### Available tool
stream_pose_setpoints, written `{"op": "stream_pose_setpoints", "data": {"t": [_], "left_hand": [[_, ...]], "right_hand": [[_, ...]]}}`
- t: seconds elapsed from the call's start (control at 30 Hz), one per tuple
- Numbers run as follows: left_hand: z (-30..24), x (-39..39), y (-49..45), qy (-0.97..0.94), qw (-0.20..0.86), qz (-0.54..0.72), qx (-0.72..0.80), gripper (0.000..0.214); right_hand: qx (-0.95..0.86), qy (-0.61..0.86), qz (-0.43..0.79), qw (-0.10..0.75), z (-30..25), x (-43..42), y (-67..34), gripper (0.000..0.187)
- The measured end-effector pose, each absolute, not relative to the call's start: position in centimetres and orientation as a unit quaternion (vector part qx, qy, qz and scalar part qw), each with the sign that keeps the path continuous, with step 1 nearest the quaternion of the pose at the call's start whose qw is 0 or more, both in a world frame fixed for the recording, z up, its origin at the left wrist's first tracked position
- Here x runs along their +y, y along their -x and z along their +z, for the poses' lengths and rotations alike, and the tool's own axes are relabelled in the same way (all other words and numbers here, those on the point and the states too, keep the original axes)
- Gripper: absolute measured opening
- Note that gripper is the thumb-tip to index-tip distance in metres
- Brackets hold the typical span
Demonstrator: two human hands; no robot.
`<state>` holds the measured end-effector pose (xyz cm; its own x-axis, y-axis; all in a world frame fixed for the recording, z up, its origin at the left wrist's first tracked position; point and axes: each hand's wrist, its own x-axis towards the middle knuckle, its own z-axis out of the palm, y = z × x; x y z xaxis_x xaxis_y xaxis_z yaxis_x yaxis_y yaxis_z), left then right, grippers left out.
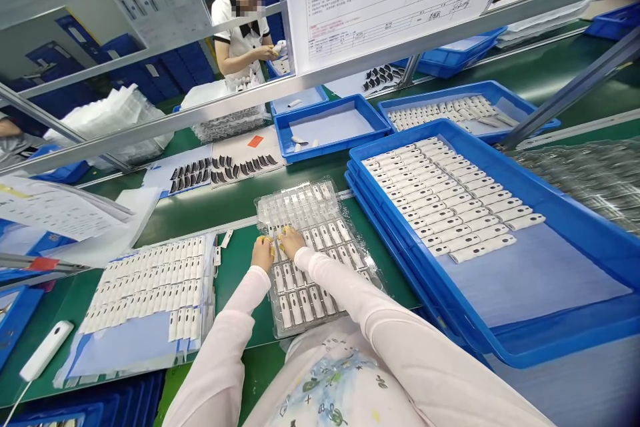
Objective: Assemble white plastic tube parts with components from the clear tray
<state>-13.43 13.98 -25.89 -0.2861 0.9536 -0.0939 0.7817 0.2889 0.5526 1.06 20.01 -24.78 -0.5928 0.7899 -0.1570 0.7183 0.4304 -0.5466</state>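
In front of me lies a clear plastic blister tray whose lower rows hold white handle-shaped parts, each with a dark oval hole. My left hand is over the tray's left edge, fingers bent and pressed together. Close beside it, my right hand has its fingers curled down onto a middle row. Yellow covers show on the fingertips of both hands. Whatever either hand pinches is too small and hidden to make out. The tray's upper rows look mostly unfilled, with a few pale shapes at the far end.
On the right, stacked blue bins carry rows of white parts. More parts lie on a sheet-covered stack at left, near a white corded device. Black curved pieces and a metal rail are ahead. Across the bench stands a co-worker.
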Motion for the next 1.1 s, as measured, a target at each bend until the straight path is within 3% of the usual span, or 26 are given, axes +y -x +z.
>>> {"op": "stream_pose_setpoints", "data": {"t": [0.4, 0.67, 0.87, 1.1], "left_hand": [[-26.7, 13.3, 13.4, -0.551, 0.138, 0.214, 0.795, 0.037], [-23.6, 9.7, 11.2, -0.520, 0.205, 0.346, 0.754, 0.029], [-21.1, 6.5, 5.9, -0.477, 0.332, 0.404, 0.706, 0.040], [-17.2, 5.3, -0.7, -0.441, 0.444, 0.399, 0.670, 0.041]], "right_hand": [[-0.824, 0.471, 0.278, 0.148, -22.3, 18.3, -4.4, 0.037], [-0.726, 0.602, 0.190, 0.273, -15.7, 18.6, -26.3, 0.039], [-0.531, 0.817, 0.095, 0.205, -14.7, 19.3, -44.1, 0.041], [-0.431, 0.892, 0.072, 0.114, -17.9, 20.1, -48.1, 0.047]]}}
